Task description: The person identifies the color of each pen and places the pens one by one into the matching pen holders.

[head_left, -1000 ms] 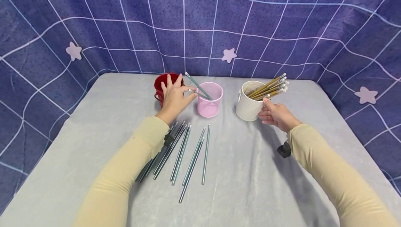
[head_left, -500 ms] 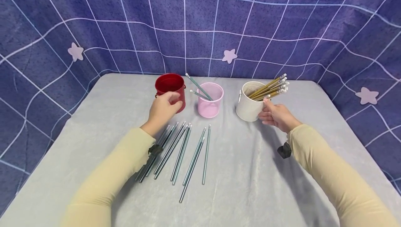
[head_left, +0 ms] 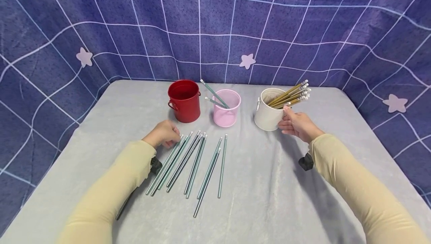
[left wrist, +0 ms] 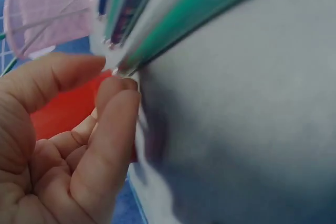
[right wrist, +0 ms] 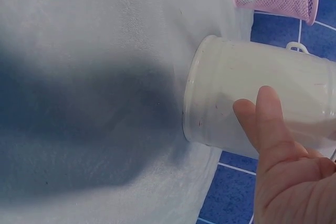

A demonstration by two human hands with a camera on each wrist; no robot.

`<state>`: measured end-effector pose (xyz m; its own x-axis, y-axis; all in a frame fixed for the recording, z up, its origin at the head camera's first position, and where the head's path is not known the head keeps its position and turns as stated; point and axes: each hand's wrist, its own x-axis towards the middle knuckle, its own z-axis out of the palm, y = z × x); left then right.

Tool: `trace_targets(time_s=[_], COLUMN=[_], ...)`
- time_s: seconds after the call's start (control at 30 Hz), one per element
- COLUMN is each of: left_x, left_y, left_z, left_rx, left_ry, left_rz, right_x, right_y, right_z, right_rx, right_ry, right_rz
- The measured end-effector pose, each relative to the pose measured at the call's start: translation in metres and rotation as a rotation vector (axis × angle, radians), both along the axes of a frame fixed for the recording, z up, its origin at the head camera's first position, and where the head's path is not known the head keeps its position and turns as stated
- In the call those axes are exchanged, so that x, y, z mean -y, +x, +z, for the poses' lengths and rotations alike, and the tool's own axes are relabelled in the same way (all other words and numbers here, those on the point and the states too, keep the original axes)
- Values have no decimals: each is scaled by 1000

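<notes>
My left hand point(head_left: 165, 133) is at the eraser end of the leftmost pencil point(head_left: 164, 164) in a spread of teal and dark pencils. In the left wrist view, the thumb and curled fingers come right up to that pencil tip, with a small gap between them. My right hand point(head_left: 297, 125) holds the side of a white bucket point(head_left: 266, 118), thumb at the rim and fingers against the outer wall. Gold pencils point(head_left: 287, 96) with white erasers lean to the right inside this bucket. Its wall point(right wrist: 252, 82) fills much of the right wrist view.
A red bucket point(head_left: 186, 105) stands behind the left hand. Between the buckets is a pink mesh cup point(head_left: 225, 117) holding two teal pencils point(head_left: 213, 91). More pencils point(head_left: 208, 174) lie on the grey cloth. A dark pencil point(head_left: 124, 204) pokes out beside the left sleeve.
My left hand let go of a teal pencil in the pink cup, then moved left and toward me to the loose pencils. The right hand stays at the white bucket.
</notes>
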<state>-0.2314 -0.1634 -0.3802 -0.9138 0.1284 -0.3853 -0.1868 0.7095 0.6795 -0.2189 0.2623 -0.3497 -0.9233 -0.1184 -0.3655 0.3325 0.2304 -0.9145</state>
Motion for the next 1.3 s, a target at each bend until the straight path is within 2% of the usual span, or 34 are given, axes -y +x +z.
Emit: trace_targets(time_s=[0.13,0.3,0.43,0.6,0.8,0.93,1.07,1.17,1.3], left_x=[-5,-10,-12,-13,-13,-13,-14,-16,-23], left_y=[0,0,1,2,-1,-1,2,5,10], left_z=[-7,-6,0,14,29,38,53,63,72], left_rx=[-33,-48,-29,-77,-100,-71,-71,-112,-201], left_ry=[-86,-163,-142,-58,145,311,496,638,810], left_rz=[-62,-80,-68,-63,-30,-63,-78,-73,-53], right_x=[0,0,1,0,-1,0,1,1,0], right_y=[0,1,1,1,1,1,1,2,2], right_z=[-1,-1,-2,-2,-1,-1,-1,-1,-2], right_rx=[0,-3,0,-4,-6,-8,-12,-16,-18], right_ry=[1,2,-4,2,-2,1,9,11,5], right_rz=[1,-2,-4,-3,-7,-8,-5,-1,1])
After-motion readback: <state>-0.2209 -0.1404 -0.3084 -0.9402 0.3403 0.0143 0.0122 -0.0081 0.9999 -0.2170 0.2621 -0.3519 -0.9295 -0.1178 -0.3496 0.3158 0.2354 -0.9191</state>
